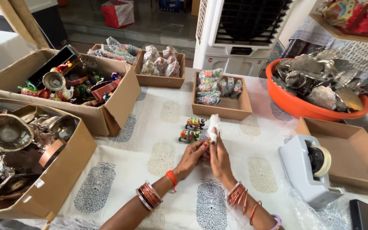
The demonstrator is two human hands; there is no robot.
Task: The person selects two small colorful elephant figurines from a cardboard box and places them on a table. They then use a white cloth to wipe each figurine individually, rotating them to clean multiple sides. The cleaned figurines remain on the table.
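Both hands met at the middle of the table (162,159): the left hand (191,158) and right hand (219,159) had their fingers closed around a small white-wrapped bundle (213,127) held upright. At 12 o'clock of it a cardboard tray (228,108) held bubble-wrapped pieces; at 11 two painted elephant figurines (192,129) stood on the printed cloth. At 9 o'clock, open cartons (107,113) held colourful ornaments and metal bowls. At 2 an orange tub (303,108) held silver leaf dishes; at 4 sat a tape dispenser (309,168). An air cooler (239,34) stood behind.

Head camera looks steeply down, close over the table (158,157).
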